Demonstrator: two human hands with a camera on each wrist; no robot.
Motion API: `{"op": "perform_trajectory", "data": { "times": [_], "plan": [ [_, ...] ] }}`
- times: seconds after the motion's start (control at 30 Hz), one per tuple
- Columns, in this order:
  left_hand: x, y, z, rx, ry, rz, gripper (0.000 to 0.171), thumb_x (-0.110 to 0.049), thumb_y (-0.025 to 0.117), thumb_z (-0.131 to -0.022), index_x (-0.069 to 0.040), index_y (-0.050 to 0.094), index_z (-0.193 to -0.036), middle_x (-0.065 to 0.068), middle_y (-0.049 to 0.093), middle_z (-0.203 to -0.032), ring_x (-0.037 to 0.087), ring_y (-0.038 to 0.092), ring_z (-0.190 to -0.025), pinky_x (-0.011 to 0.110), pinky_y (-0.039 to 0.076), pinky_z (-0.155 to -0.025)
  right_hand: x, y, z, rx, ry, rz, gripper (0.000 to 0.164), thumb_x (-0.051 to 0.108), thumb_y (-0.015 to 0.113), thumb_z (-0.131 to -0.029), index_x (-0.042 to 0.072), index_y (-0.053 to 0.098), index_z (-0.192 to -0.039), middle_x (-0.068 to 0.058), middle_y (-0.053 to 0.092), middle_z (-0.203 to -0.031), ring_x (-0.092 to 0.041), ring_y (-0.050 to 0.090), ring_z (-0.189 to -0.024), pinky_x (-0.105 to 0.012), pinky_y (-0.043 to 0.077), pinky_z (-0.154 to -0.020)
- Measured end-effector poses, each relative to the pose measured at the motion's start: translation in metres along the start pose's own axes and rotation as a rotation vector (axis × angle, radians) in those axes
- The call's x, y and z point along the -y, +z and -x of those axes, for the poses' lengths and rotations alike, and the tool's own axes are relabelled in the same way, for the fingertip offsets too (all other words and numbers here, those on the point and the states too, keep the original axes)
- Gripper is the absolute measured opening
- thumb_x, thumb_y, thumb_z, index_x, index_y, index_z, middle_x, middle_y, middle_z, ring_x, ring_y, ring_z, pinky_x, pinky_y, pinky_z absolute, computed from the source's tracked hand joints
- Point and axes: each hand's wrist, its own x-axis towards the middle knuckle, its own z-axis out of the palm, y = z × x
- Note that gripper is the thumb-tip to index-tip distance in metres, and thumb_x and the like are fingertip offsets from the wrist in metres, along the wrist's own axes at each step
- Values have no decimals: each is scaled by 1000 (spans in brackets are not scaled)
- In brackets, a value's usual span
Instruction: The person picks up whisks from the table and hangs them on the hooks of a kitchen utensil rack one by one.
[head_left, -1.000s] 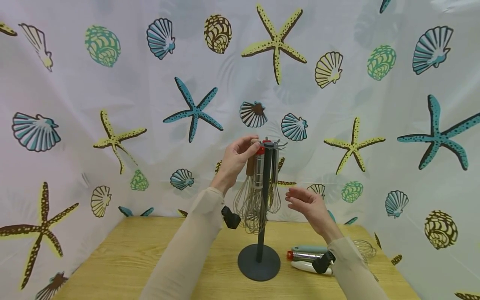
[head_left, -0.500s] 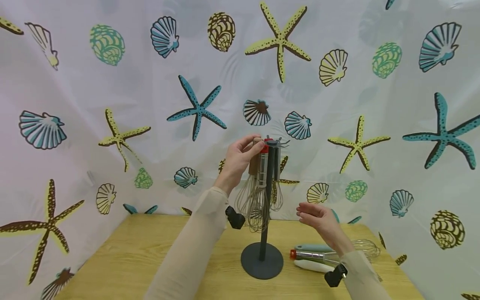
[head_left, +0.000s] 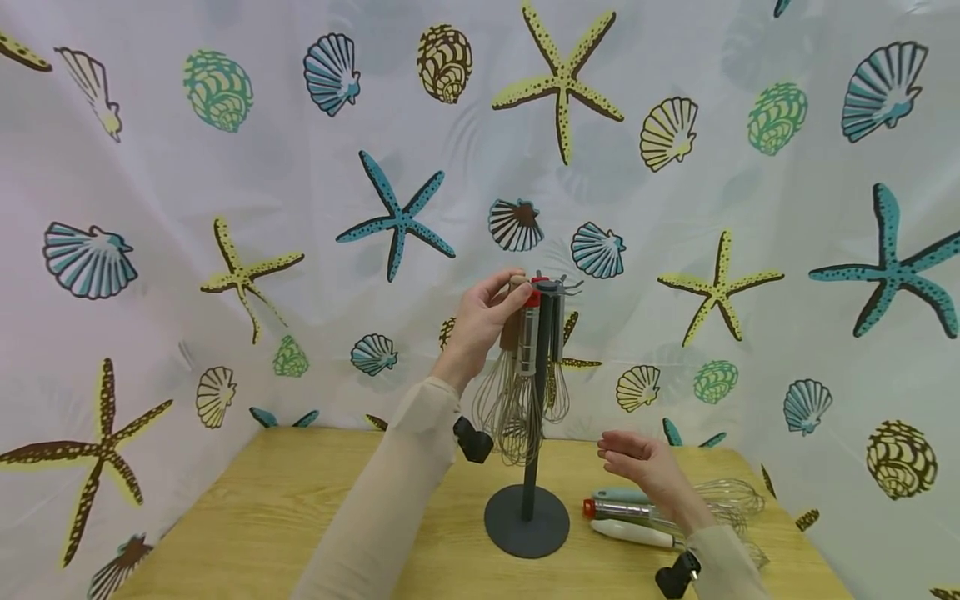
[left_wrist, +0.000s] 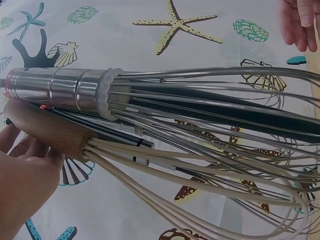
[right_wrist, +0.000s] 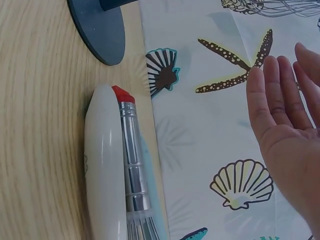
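Observation:
My left hand (head_left: 480,321) pinches the top end of a whisk with a wooden handle (left_wrist: 50,129), up at the hooks of a dark utensil stand (head_left: 527,527). Right beside it hangs a whisk with a shiny metal handle (head_left: 528,337) and a red end. Other whisks with metal handles (head_left: 558,329) hang on the far side of the stand. The wooden handle's tip is partly hidden by my thumb and fingers. My right hand (head_left: 651,468) hovers to the right of the stand, fingers straight and holding nothing, above several whisks lying on the table.
On the wooden table (head_left: 285,517) at right lie a white-handled whisk (head_left: 633,533), a red-ended metal whisk (head_left: 622,510) and a pale teal-handled whisk (head_left: 621,495). Behind and at the sides hangs a white curtain (head_left: 465,142) printed with shells and starfish.
My right hand has moved down and right, away from the stand. My left hand stays at the wooden handle by the hooks. The head view has shifted slightly.

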Motion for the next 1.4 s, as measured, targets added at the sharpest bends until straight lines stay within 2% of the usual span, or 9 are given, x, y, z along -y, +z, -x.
{"op": "perform_trajectory", "data": {
  "times": [0.2, 0.4, 0.6, 0.8, 1.07, 1.4],
  "plan": [
    [0, 0, 0, -5, 9, -3, 40, -31, 66, -95, -21, 60, -133, 3, 60, -134, 20, 55, -127, 47, 40, -109, -4, -4, 1, -19, 13, 51, 55, 17, 68, -93, -3, 48, -141, -11, 63, -132, -13, 65, -112, -36, 52, -96],
    [0, 0, 2, -4, -2, 3, 40, -30, 66, -95, -21, 60, -133, 4, 60, -134, 19, 55, -126, 45, 41, -108, -10, -10, 8, 43, 27, 184, 55, 21, 63, -97, -4, 46, -142, -20, 56, -139, -22, 59, -122, -42, 50, -99],
    [0, -1, 2, -9, -9, 7, 40, -31, 66, -95, -22, 60, -133, 3, 60, -134, 20, 55, -126, 48, 40, -108, -15, -16, 14, 104, 46, 206, 57, 20, 62, -97, -5, 43, -144, -24, 52, -141, -24, 60, -121, -47, 48, -101],
    [0, 0, 1, -10, -9, -4, 39, -31, 66, -95, -21, 60, -132, 0, 59, -136, 19, 55, -127, 47, 40, -108, -20, -25, 19, 158, 63, 227, 52, 17, 61, -98, -8, 45, -141, -26, 53, -139, -22, 63, -116, -47, 49, -99],
    [1, -1, 3, 0, -7, 4, 40, -32, 66, -95, -22, 60, -132, 2, 59, -135, 19, 56, -125, 46, 43, -106, -25, -32, 27, 228, 153, 287, 52, 20, 62, -98, -8, 48, -139, -30, 52, -138, -41, 55, -124, -46, 51, -96],
    [-2, -1, 4, 4, -14, 17, 40, -30, 66, -95, -22, 60, -133, 3, 60, -135, 20, 57, -124, 46, 43, -106, -35, -38, 27, 244, 208, 363, 53, 20, 63, -96, -9, 48, -138, -29, 53, -137, -27, 61, -116, -45, 52, -93]
  ]
}}
